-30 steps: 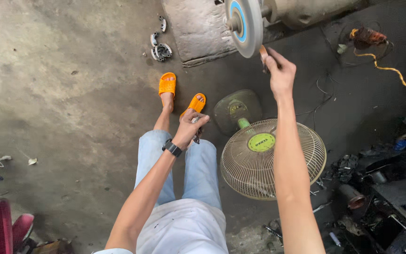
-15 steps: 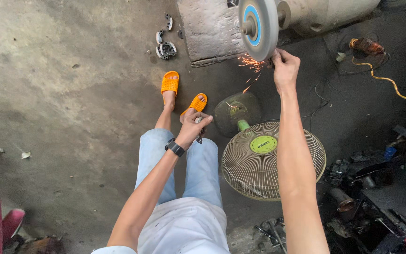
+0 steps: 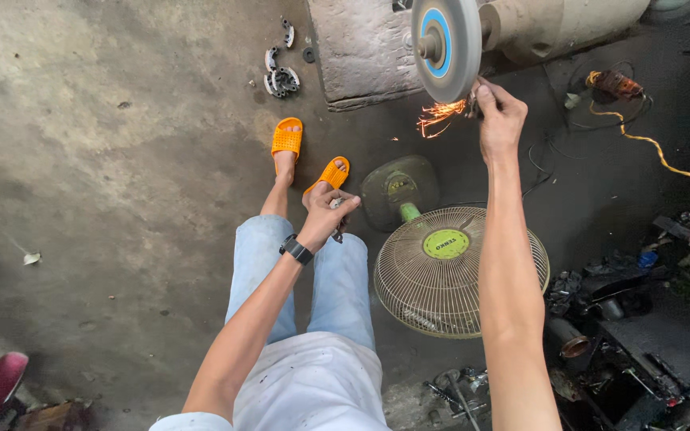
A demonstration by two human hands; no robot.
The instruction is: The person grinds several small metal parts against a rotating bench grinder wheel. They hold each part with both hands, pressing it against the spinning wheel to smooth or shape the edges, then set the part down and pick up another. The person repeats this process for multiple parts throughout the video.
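Observation:
My right hand is stretched forward and pinches a small metal piece against the rim of a spinning grey grinding wheel with a blue centre. Orange sparks spray down and left from the contact point; the piece itself is mostly hidden by my fingers. My left hand rests over my knees, fingers closed on a small dark metal part. A black watch sits on that wrist. I sit on the floor in light jeans and orange slippers.
A pale floor fan lies face up right of my legs, under my right arm. The grinder motor sits on a concrete block. Metal parts lie far left of it. Orange cable and greasy scrap fill the right.
My right hand has kept the piece against the wheel and sparks continue, where a second ago there were none. The view has shifted slightly. My left hand has stayed over my knees.

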